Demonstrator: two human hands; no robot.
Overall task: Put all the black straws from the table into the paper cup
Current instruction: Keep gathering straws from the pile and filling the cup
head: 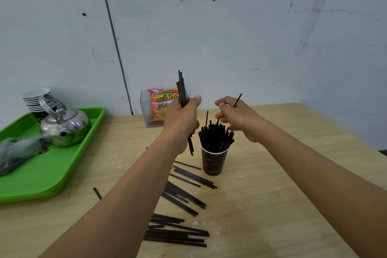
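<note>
A dark paper cup stands on the wooden table, packed with several black straws. My left hand is just left of the cup, closed around an upright bundle of black straws. My right hand hovers over the cup's right side, pinching a single black straw that slants up to the right. Several loose black straws lie on the table in front of the cup, and another heap of straws lies nearer to me. One short straw lies apart at the left.
A green tray at the left holds a metal kettle, stacked cups and a dark bag. A clear box with a French fries packet stands against the wall behind my left hand.
</note>
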